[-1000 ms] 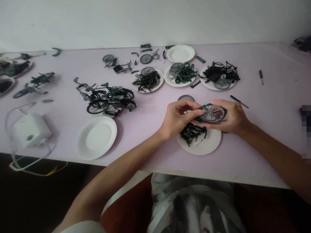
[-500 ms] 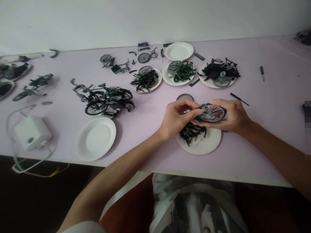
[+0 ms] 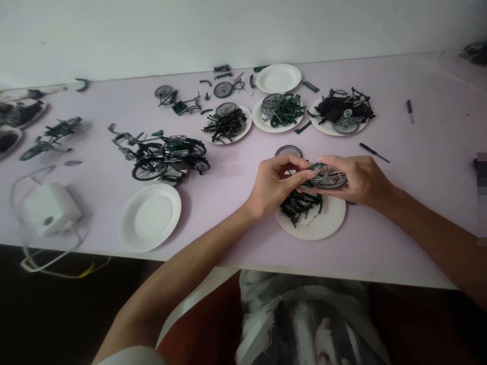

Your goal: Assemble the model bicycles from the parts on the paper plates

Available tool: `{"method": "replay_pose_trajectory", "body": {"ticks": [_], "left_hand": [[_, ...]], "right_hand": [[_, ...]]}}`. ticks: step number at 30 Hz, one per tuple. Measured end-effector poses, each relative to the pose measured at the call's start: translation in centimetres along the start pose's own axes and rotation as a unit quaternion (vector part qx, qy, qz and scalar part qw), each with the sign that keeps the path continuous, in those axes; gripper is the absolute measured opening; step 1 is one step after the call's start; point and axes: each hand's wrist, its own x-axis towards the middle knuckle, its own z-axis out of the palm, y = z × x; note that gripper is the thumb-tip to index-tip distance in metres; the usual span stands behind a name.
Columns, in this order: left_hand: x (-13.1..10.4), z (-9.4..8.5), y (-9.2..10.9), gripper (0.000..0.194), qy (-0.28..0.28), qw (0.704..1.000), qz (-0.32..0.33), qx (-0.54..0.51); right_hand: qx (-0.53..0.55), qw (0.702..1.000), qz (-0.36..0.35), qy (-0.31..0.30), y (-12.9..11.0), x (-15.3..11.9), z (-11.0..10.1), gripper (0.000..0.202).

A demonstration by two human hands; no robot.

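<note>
- Wheel (image 3: pixel 330 177), spoked and dark-rimmed, held between two bare hands over the back edge of a white paper plate (image 3: pixel 331 225), near the front of a pale table (image 3: pixel 224 223).
- Right hand (image 3: pixel 359 177) curled part-way around the right side of the rim, thumb above and fingers beneath, closed no further than the thickness of the wheel.
- Left hand (image 3: pixel 281 182) drawn into a tight pinch, thumb against forefinger, at the left edge of the wheel beside a green strip (image 3: pixel 315 166); probably gripping strip and rim together, though too hidden behind the fingertips for certainty.
- For sound work at this point: steady the wheel with the right hand, bearing on the rim rather than across the thin, likely bendable spokes.
- Leave fine adjustment to the left fingertips, in small nudges, never forcing the strip hard against the rim.
- Tilt the wheel for a plain look at the contact before adding pressure.
- Work low over the plate, the better to catch any slipped piece among the dark parts (image 3: pixel 300 205) lying there.
- Mind the loose wheel (image 3: pixel 288 151) just behind the left hand, near enough for a knock from the knuckles.
- Dark screwdriver (image 3: pixel 374 152) lying on the table beyond the right hand, untouched.
</note>
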Motion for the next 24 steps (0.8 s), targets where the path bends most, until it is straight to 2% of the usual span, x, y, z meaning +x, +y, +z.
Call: {"method": "replay_pose_trajectory", "body": {"ticks": [11,14,17,24], "left_hand": [[-0.05,-0.39,0.13,0.026,-0.023,0.999,0.019,0.044],[-0.07,-0.39,0.22,0.027,-0.028,0.998,0.019,0.052],[-0.05,-0.38,0.29,0.029,-0.026,0.998,0.020,0.061],[-0.09,-0.27,0.35,0.032,-0.013,0.997,0.011,0.076]], "right_hand": [[0.012,1.000,-0.009,-0.017,0.00,0.16,-0.47,0.064],[0.017,1.000,-0.005,-0.025,0.02,0.23,-0.54,0.065],[0.021,0.999,-0.009,-0.037,0.04,0.29,-0.61,0.066],[0.014,0.999,0.003,-0.053,0.15,0.12,-0.57,0.056]]}}
